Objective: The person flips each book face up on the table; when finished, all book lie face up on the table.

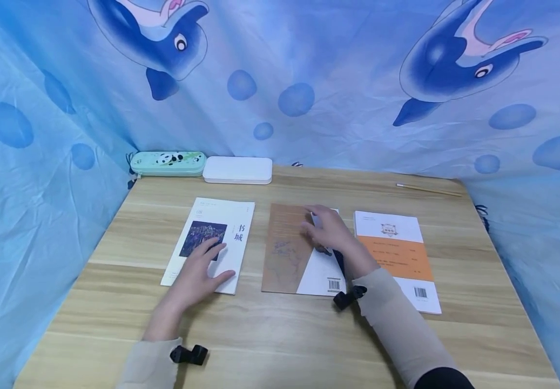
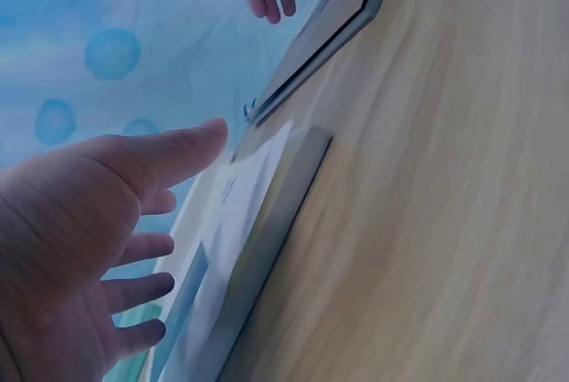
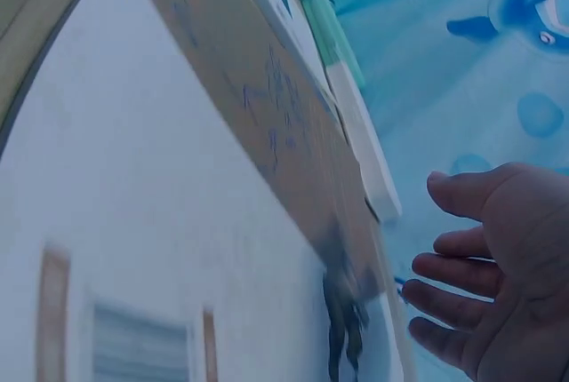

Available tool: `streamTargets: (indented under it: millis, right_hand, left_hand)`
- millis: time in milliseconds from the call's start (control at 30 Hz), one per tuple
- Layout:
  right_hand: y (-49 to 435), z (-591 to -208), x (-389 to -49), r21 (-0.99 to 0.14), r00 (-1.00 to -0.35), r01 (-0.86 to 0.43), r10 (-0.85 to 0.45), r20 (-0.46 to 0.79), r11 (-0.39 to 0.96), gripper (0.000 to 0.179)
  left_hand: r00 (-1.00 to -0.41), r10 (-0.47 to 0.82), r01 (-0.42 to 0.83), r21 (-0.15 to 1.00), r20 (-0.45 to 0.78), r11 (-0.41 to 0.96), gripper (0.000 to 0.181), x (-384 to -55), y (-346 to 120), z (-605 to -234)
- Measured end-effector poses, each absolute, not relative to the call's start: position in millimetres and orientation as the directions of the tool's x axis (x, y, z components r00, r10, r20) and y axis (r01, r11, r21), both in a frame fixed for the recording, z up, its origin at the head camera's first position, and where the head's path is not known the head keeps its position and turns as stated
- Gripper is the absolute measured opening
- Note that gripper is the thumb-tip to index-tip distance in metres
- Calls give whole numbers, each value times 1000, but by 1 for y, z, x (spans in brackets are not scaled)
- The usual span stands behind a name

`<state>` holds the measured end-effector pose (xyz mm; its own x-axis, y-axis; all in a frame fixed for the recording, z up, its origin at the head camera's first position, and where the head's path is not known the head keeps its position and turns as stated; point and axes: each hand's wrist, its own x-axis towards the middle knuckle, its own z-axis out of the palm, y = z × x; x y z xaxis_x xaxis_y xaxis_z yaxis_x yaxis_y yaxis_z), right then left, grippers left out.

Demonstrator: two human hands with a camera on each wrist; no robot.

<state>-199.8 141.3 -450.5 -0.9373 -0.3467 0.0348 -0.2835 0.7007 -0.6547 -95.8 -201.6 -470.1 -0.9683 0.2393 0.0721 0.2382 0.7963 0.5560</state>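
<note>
My left hand (image 1: 196, 274) is over the lower part of a white book (image 1: 233, 216) with a dark picture on its cover, fingers spread. In the left wrist view that hand (image 2: 76, 213) hovers beside the white book (image 2: 262, 169), thumb extended and nothing in its grasp. A brown and white book (image 1: 284, 265) with a barcode lies in the middle. Above its upper right part is my right hand (image 1: 330, 232). The right wrist view has this hand (image 3: 516, 266) with fingers loosely extended and holding nothing, past the edge of the brown and white book (image 3: 258, 115).
A white book with an orange band (image 1: 398, 259) lies at the right. At the back left stand a green panda pencil case (image 1: 168, 163) and a white case (image 1: 238, 170). A pencil (image 1: 427, 189) lies at the back right. A blue dolphin curtain (image 1: 338, 146) surrounds the wooden table (image 1: 280, 335).
</note>
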Motion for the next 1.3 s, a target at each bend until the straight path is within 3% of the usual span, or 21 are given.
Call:
streamTargets:
  millis: [467, 667, 1000, 1133, 1200, 1300]
  right_hand:
    - [195, -454, -203, -633, -963, -218, -269, 16, 743, 55]
    - [209, -464, -204, -624, -952, -224, -304, -23, 749, 58]
    - [215, -465, -203, -611, -935, -219, -343, -92, 760, 66]
    - [212, -465, -203, -607, -930, -244, -360, -75, 756, 57]
    - [212, -466, -204, -603, -928, -264, -369, -53, 753, 43]
    - [211, -466, -206, -595, -921, -273, -383, -63, 756, 43]
  left_hand:
    - [-941, 319, 309, 664, 112, 680, 72, -93, -163, -472]
    - [-918, 374, 351, 709, 132, 612, 80, -89, -145, -472]
    - [-886, 463, 331, 725, 18, 604, 90, -82, -115, -474]
    - [-894, 446, 340, 710, 41, 617, 87, -82, -113, -477]
    - [-897, 438, 348, 700, 57, 623, 85, -83, -113, -478]
    - [-904, 423, 346, 692, 65, 634, 81, -85, -114, -478]
